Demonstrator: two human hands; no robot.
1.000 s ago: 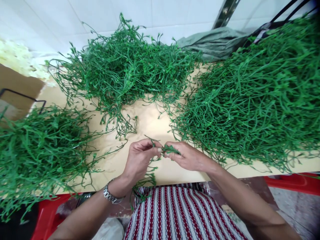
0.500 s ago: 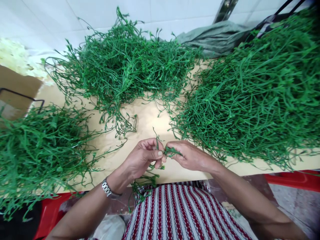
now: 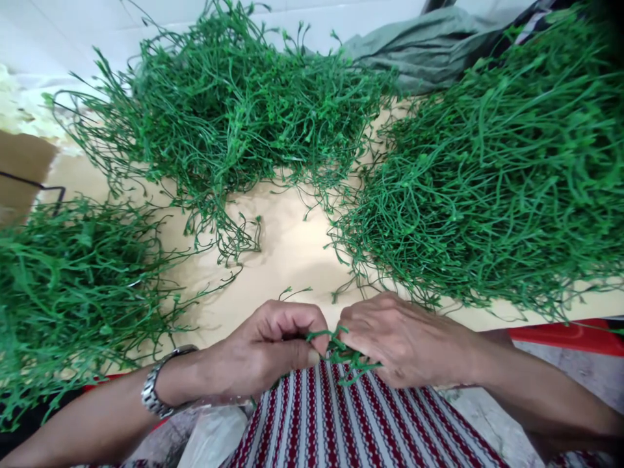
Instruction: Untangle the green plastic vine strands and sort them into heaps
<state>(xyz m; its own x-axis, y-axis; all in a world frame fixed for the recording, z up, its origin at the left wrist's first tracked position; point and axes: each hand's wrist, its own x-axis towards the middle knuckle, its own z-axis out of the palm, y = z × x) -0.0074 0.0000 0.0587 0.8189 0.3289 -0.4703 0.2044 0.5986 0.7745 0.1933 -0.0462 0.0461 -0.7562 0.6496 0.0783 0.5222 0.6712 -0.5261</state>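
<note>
Green plastic, thin and curly, is the small sprig of artificial stems (image 3: pixel 336 348) pinched between the two hands, just over the near edge of the pale yellow counter (image 3: pixel 287 253). The left hand (image 3: pixel 273 351) has its fingers (image 3: pixel 302 325) curled shut on the sprig's left end, thumb pressing from below; the right hand (image 3: pixel 400 341) closes on the right end, its fingertips hidden under the knuckles. The sprig lies roughly crosswise, left to right, with loose tips splaying down toward the red-and-white striped cloth (image 3: pixel 341 422) on the lap. Compared with half a second ago, both hands have dropped lower and nearer the body, off the counter's surface, and show more of their backs. A silver metal wristwatch (image 3: pixel 153 390) sits behind the left fingers. Beyond the fingers lie three heaps of green stems: left (image 3: pixel 73 286), far middle (image 3: pixel 229 110), right (image 3: pixel 497 175).
</note>
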